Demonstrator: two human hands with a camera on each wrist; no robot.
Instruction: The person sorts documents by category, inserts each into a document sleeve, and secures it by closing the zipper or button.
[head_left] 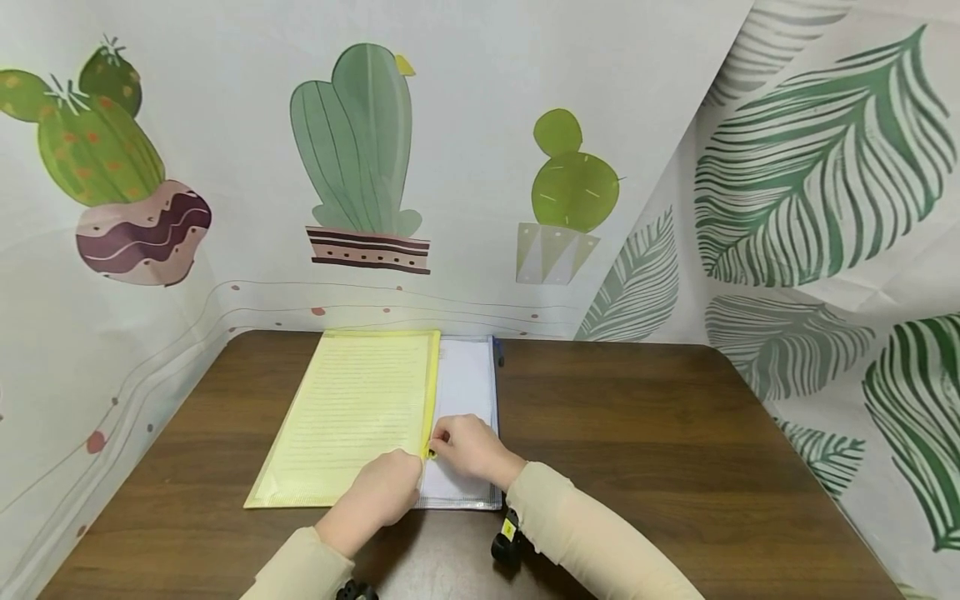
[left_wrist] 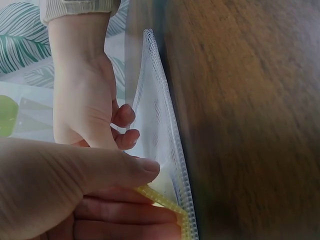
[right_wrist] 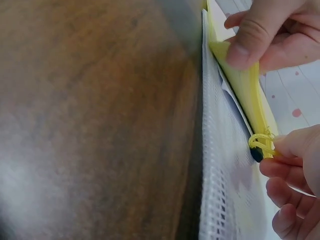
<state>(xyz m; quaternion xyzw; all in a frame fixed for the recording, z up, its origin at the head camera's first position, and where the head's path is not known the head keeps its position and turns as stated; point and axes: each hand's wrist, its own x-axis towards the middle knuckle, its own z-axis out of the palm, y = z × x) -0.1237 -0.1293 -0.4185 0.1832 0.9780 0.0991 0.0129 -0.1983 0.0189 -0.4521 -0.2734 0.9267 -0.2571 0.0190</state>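
A yellow zip folder [head_left: 345,400] with lined paper showing through it lies partly over a clear zip folder [head_left: 467,375] that holds white paper. My left hand [head_left: 384,485] pinches the yellow folder's near right corner between thumb and fingers, and the corner is lifted in the right wrist view. Just beyond it, my right hand [head_left: 474,450] pinches the yellow zipper pull [right_wrist: 261,142], a looped cord on the folder's right edge. A small dark piece [right_wrist: 257,154] shows beside the loop. The clear folder's mesh edge [left_wrist: 170,110] runs beneath both hands.
Both folders lie on a dark brown wooden table [head_left: 637,408]. A dark blue tab [head_left: 500,354] sticks out at the clear folder's far right corner. Behind the table hangs a white cloth [head_left: 472,167] printed with cacti and leaves. A black wrist device [head_left: 507,546] is under the right sleeve.
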